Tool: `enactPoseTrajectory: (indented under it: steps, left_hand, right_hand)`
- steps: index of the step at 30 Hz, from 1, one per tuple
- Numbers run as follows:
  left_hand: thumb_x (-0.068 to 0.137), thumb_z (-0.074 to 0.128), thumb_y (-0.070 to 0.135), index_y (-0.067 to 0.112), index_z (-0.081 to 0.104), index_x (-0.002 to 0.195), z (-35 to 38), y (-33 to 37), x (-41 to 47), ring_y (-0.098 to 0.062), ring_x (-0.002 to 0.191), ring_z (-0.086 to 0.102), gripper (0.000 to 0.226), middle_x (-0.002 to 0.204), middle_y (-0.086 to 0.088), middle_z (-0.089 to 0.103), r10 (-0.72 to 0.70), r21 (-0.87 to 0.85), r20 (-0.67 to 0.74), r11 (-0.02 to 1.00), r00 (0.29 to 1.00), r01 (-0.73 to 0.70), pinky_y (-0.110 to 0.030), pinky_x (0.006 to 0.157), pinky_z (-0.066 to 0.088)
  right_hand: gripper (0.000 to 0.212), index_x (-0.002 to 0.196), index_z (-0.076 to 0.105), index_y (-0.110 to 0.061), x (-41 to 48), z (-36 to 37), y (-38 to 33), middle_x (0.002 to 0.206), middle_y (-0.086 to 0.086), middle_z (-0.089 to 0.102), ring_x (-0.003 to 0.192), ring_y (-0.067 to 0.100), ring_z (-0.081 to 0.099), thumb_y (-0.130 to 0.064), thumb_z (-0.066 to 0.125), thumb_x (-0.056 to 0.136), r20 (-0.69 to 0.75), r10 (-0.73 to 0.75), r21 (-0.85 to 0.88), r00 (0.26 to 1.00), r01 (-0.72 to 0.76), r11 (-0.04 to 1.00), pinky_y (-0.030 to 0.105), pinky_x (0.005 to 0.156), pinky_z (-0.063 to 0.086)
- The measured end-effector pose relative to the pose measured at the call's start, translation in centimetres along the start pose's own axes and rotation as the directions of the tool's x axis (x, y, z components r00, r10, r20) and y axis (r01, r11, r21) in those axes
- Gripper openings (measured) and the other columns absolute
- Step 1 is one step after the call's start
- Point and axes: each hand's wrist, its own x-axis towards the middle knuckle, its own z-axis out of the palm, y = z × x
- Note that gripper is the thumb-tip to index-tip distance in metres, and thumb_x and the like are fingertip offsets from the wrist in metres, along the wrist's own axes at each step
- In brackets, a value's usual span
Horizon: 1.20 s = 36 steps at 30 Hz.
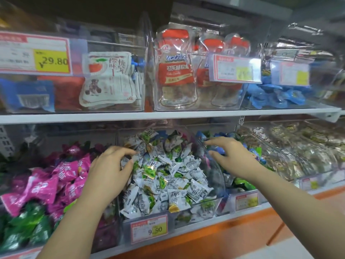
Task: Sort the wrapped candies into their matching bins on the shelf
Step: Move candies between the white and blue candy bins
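You are facing a shop shelf with two levels of clear plastic bins. Your left hand (110, 171) rests on the left edge of the middle bin (214, 165) on the lower level, fingers curled and thumb pressed into the heap of white and green wrapped candies (168, 174); whether it pinches one cannot be told. Your right hand (233, 156) reaches over that bin's right wall, fingers spread and loosely open, holding nothing, fingertips just above blue and green candies (242, 182) in the next bin. To the left lies a pile of pink candies (56, 182) with dark green candies (24, 227) in front of them. A price tag (149, 228) reading 9.90 hangs on the middle bin's front. On the upper shelf (130, 115) stand white pouches (108, 79), red and clear bags (175, 68) and blue packets (276, 96).
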Motion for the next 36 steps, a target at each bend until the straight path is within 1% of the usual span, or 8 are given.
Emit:
enactPoseTrajectory:
  steps: [4,8,11,16,19,26,32,36]
  left_hand:
    - [0.093,0.054,0.017,0.027,0.062,0.116,-0.1,-0.4,-0.3,-0.012,0.085,0.057,0.027,0.128,0.005,0.05,0.023,0.009,0.032,1.0,0.999,-0.023,-0.026,0.084,0.042]
    - [0.094,0.053,0.02,0.032,0.059,0.118,-0.8,-1.0,0.0,-0.007,0.083,0.051,0.027,0.128,0.01,0.046,0.004,0.025,0.025,1.0,1.0,-0.005,-0.022,0.075,0.041]
    - [0.095,0.051,0.023,0.036,0.054,0.123,-1.3,-1.3,0.2,-0.007,0.088,0.056,0.031,0.133,0.012,0.044,0.015,0.076,0.099,0.997,0.995,-0.022,-0.025,0.078,0.046]
    - [0.096,0.05,0.025,0.041,0.048,0.128,-1.5,-1.5,0.5,-0.005,0.087,0.06,0.036,0.138,0.018,0.038,0.024,0.112,0.182,0.993,0.983,-0.045,-0.023,0.071,0.048]
    - [0.096,0.05,0.023,0.041,0.046,0.13,-1.4,-1.9,0.8,-0.001,0.071,0.057,0.038,0.139,0.017,0.039,0.035,0.094,0.183,0.994,0.982,-0.053,-0.014,0.055,0.04]
    - [0.096,0.049,0.027,0.04,0.044,0.134,-1.0,-1.7,0.6,-0.009,0.131,0.035,0.04,0.143,0.013,0.041,0.098,0.141,0.157,0.983,0.983,-0.12,-0.029,0.105,0.034]
    - [0.097,0.049,0.026,0.04,0.047,0.13,-1.2,-2.2,0.9,0.002,0.062,0.045,0.036,0.139,0.014,0.043,0.051,0.062,0.169,0.996,0.984,-0.062,-0.016,0.063,0.037]
    - [0.097,0.048,0.029,0.04,0.047,0.13,-1.2,-2.2,0.7,0.002,0.046,0.041,0.035,0.138,0.016,0.043,0.047,0.047,0.157,0.997,0.986,-0.055,-0.013,0.055,0.034]
  right_hand:
    - [0.037,0.132,0.053,-0.027,0.9,1.2,-5.5,0.134,-0.007,0.052,0.102,0.006,0.053,-0.031,0.054,0.095,0.268,-0.139,0.1,0.953,0.116,0.988,0.023,0.087,0.041]
    - [0.052,0.141,0.04,-0.025,3.4,4.9,-8.9,0.14,-0.002,0.049,0.123,0.016,0.048,-0.035,0.056,0.093,0.409,-0.21,0.058,0.888,0.204,0.977,0.023,0.095,0.036]
    - [0.065,0.146,0.031,-0.019,6.0,6.8,-10.1,0.105,-0.001,0.058,0.099,0.022,0.051,-0.042,0.056,0.091,0.395,-0.191,-0.034,0.899,0.222,0.974,0.024,0.074,0.041]
    - [0.086,0.15,0.014,-0.028,8.3,8.6,-9.8,0.156,0.005,0.02,0.14,0.027,0.025,-0.06,0.057,0.083,0.494,-0.106,-0.162,0.863,0.211,0.964,0.039,0.111,0.03]
    - [0.07,0.145,0.03,-0.029,7.8,8.6,-9.4,0.14,0.004,0.047,0.123,0.026,0.047,-0.056,0.055,0.085,0.519,-0.147,-0.164,0.842,0.267,0.95,0.039,0.099,0.043]
    - [0.032,0.124,0.058,-0.032,4.2,6.5,-8.1,0.145,-0.006,0.042,0.131,0.014,0.04,-0.039,0.046,0.096,0.605,-0.253,-0.143,0.755,0.416,0.898,0.039,0.112,0.025]
    - [0.03,0.122,0.061,-0.026,4.2,3.8,-8.5,0.13,-0.007,0.058,0.111,0.008,0.057,-0.033,0.053,0.095,0.583,-0.24,-0.043,0.776,0.324,0.945,0.028,0.099,0.044]
    - [0.039,0.132,0.053,-0.024,6.1,5.2,-9.5,0.134,-0.005,0.055,0.115,0.012,0.054,-0.03,0.055,0.094,0.452,-0.236,-0.073,0.86,0.3,0.951,0.024,0.096,0.042]
